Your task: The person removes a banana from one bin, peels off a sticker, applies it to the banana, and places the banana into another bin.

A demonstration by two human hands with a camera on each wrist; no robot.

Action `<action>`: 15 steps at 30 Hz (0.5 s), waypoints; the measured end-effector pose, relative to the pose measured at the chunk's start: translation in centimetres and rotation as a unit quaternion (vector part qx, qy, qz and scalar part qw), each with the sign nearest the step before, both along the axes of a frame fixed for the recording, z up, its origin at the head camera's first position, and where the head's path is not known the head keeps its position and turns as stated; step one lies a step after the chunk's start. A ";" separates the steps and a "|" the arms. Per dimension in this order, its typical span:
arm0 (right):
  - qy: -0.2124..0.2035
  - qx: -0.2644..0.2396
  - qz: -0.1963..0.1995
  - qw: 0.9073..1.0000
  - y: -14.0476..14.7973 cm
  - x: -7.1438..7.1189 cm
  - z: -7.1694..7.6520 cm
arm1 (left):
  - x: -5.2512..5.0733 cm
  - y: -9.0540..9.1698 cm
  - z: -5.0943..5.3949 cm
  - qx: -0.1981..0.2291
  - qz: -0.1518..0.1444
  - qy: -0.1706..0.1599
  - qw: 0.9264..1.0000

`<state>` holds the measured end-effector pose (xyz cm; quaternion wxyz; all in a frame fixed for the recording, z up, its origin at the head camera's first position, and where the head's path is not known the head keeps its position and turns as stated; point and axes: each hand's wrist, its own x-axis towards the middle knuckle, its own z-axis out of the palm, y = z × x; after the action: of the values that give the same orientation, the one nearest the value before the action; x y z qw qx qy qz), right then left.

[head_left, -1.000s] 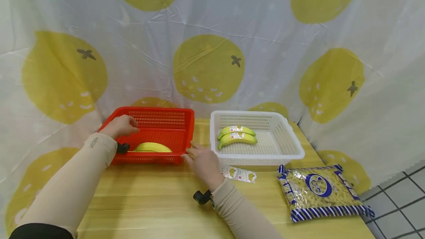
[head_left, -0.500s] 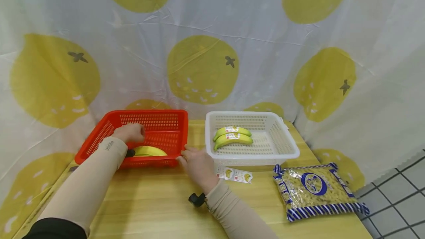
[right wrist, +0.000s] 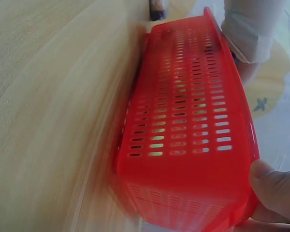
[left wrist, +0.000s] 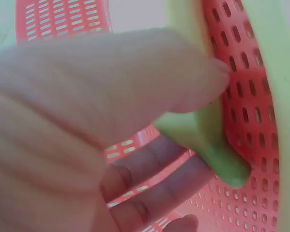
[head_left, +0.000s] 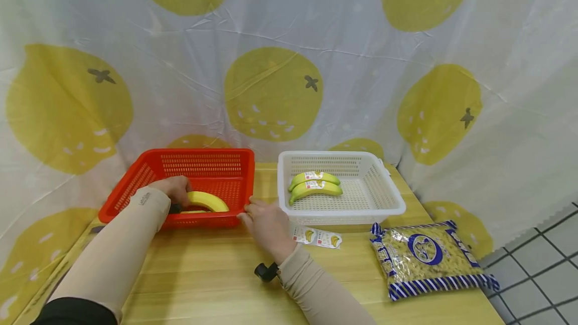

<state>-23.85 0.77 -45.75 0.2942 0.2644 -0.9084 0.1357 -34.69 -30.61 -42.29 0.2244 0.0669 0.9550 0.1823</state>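
Inside the red basket (head_left: 207, 163), the left hand (head_left: 173, 189) grips a yellow banana (head_left: 208, 200) near its stem end. The left wrist view shows the thumb of the left hand (left wrist: 135, 92) over the banana, fingers beneath, and the green stem (left wrist: 232, 169) sticking out past them. Part of another banana shows low by the basket's near wall. At the near right corner of the red basket (right wrist: 183, 179), the right hand (head_left: 268, 224) pinches the rim, thumb on the outside in the right wrist view.
A white basket (head_left: 343, 217) to the right holds two bananas (head_left: 316, 188) with labels. In front of it lies a strip of banana stickers (head_left: 317, 237). A clear bag of pasta (head_left: 429, 257) with blue stripes lies on the table's right side. A fruit-patterned curtain (head_left: 352, 94) hangs behind.
The left hand has come down into the red basket and taken hold of a banana, now raised at an angle. The right hand stays at the corner. The whole head view has shifted slightly.
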 end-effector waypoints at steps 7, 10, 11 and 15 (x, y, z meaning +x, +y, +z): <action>0.013 0.002 -0.002 1.000 0.0 0.2 0.2 | -0.6 -0.6 -0.5 0.007 0.000 0.039 0.999; 0.028 0.002 -0.001 1.000 -0.1 0.2 0.1 | -0.7 -0.7 -0.4 0.001 -0.002 0.063 0.998; 0.031 0.002 0.000 1.000 -0.1 0.2 0.0 | -0.8 -0.7 -0.4 0.001 -0.005 0.073 0.997; 0.038 -0.001 0.000 0.999 -0.1 0.2 -0.1 | -1.1 -0.7 -0.3 0.010 -0.009 0.092 0.996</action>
<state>-23.61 0.63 -45.90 0.3290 0.2693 -0.8962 0.1264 -35.77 -31.29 -42.60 0.1362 0.0945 0.9691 0.1825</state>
